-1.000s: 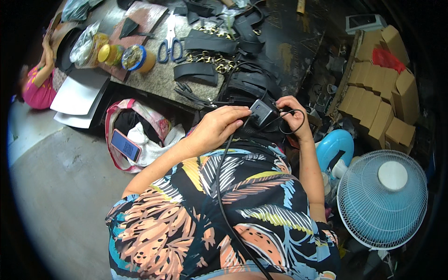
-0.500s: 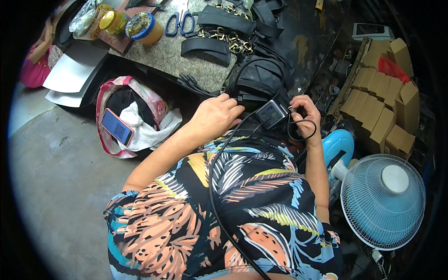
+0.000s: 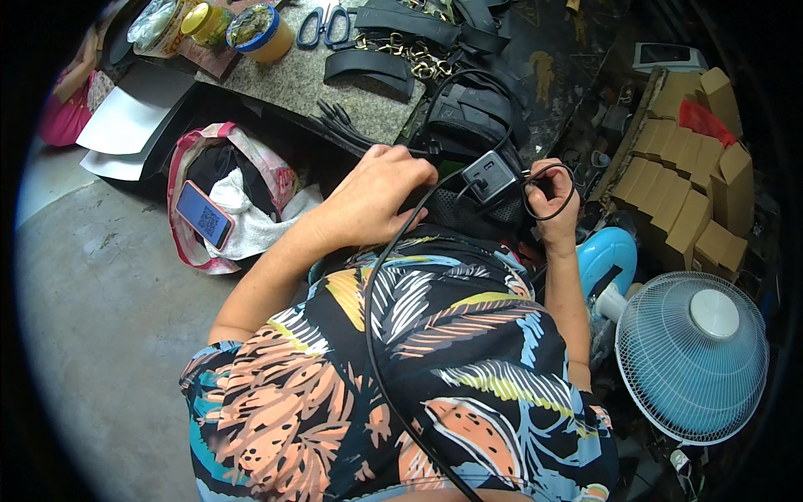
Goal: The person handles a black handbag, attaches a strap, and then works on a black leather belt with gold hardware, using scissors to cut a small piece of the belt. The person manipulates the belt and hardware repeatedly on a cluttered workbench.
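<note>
A small grey box with sockets (image 3: 492, 177) rests in front of my body on a dark mesh surface. A black plug sits in its face, and a thin cable leads from it. My right hand (image 3: 554, 203) is closed beside the box, pinching a black cable (image 3: 574, 186) that loops around the fingers. To the left, my left hand (image 3: 381, 194) is bent with its fingers curled downward. Its fingertips are hidden, so what they grip cannot be made out. Another long black cable (image 3: 368, 314) passes by the left thumb and runs down over my patterned top.
A stone-topped table (image 3: 368, 117) ahead holds black straps (image 3: 410, 33), scissors (image 3: 326, 27) and jars (image 3: 262, 35). At left is a bag (image 3: 180, 243) with a phone (image 3: 205, 214) on it. Cardboard boxes (image 3: 669, 192) and a fan (image 3: 694, 360) stand at right.
The grey box has turned so its socket face and the plug show more. My right hand has risen slightly with the cable loop. My left hand has shifted slightly left.
</note>
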{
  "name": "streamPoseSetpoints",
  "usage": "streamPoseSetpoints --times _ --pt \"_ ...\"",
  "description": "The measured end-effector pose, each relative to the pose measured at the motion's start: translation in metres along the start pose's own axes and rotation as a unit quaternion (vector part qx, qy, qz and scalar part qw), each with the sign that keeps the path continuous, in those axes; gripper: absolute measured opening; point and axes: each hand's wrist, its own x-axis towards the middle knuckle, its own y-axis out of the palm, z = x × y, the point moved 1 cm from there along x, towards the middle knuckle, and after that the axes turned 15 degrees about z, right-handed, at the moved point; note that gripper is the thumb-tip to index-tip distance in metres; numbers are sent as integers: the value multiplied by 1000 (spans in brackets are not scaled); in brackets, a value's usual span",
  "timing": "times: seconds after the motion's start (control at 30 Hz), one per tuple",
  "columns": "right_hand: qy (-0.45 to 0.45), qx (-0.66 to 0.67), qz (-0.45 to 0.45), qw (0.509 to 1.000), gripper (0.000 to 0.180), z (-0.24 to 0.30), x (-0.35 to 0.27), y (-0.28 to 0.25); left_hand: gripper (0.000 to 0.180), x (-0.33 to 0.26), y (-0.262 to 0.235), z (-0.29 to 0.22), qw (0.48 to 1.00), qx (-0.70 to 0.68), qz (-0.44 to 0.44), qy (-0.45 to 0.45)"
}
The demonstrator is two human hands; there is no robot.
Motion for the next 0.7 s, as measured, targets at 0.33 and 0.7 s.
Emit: streamPoseSetpoints --times 0.33,0.7 --pt "-42 -77 115 989 33 21 0 0 29 -1 5 -14 998 30 -50 -5" --pt "-81 -224 120 964 52 41 9 16 33 -14 21 -5 991 -8 -125 53"
